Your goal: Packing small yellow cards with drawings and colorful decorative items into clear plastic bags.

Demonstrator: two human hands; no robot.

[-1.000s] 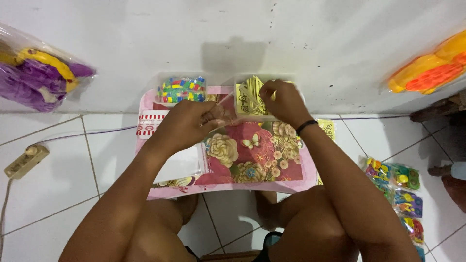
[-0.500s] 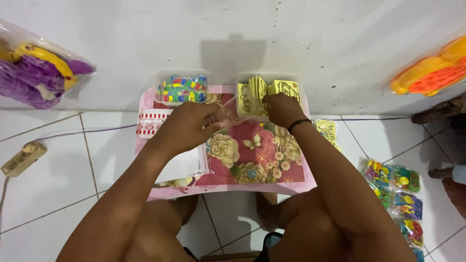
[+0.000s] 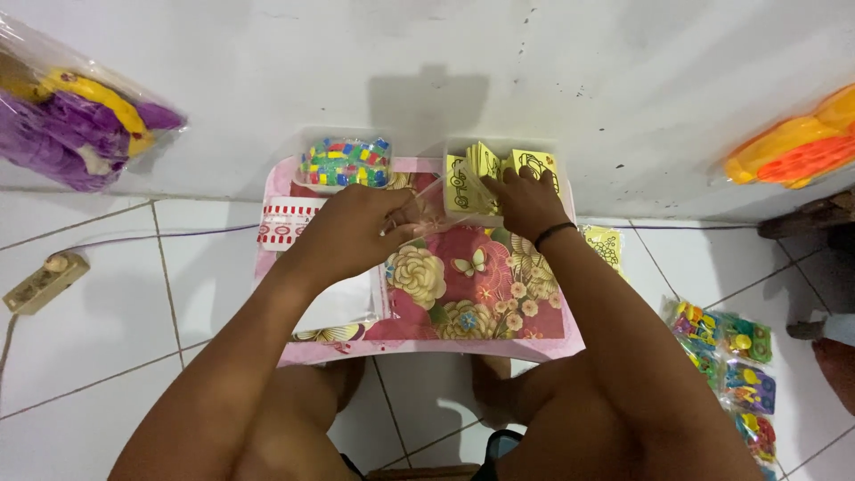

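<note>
Head view looks straight down on a person seated on a white tiled floor (image 3: 107, 356) at a small low table with a pink floral top (image 3: 463, 294), pushed up against a white wall (image 3: 534, 62). At the table's far right edge stands a clear plastic tub of yellow printed cards (image 3: 525, 165), and the right hand (image 3: 524, 200) rests on it, fingers curled down into the stack and parting the cards; it seems to pinch 1 or a few, though how many I cannot tell, since the knuckles hide the fingertips. Just left of it the left hand (image 3: 356, 227) is closed loosely around what looks like a thin clear plastic sleeve (image 3: 419, 200), held near the tub's left edge. At the far left of the table sits a second clear tub of small multicoloured pieces (image 3: 346, 162), untouched, and a white sheet of paper (image 3: 343, 307) lies under the left forearm.

By my judgement, separating a card goes best if the thumb slides only the front card up while the other fingers hold the rest down, and if the left hand keeps the sleeve's mouth open and close to the tub.

On the floor at near right lie flat packets of colourful toys (image 3: 730, 365); bagged toys hang at far left, purple and yellow (image 3: 71, 116), and far right, orange (image 3: 793, 151).
</note>
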